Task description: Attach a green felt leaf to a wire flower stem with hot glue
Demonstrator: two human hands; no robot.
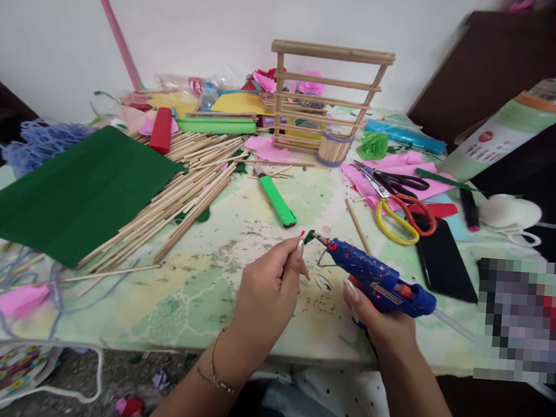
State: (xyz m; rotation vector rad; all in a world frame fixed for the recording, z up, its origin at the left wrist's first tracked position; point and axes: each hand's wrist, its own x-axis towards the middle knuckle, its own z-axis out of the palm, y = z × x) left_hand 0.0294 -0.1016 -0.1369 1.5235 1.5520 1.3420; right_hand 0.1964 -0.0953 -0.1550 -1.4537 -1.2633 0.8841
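Observation:
In my right hand [384,317] is a blue hot glue gun [373,272], gripped by its handle, with a clear glue stick [453,324] coming out of its back end. The gun's metal nozzle touches or nearly touches a small dark green piece [309,237], perhaps paper. My left hand [273,281] pinches that piece between thumb and fingertips, beside a tiny bit of red. Beyond my hands lies a green utility knife [277,199]. A loose wooden stick [357,225] rests just behind the glue gun.
Many thin wooden sticks [174,195] and a dark green sheet [79,194] cover the left side. A small stick rack [327,82] stands at the back. Scissors [392,207], a black phone [446,258] and a tall bottle [507,132] are at the right.

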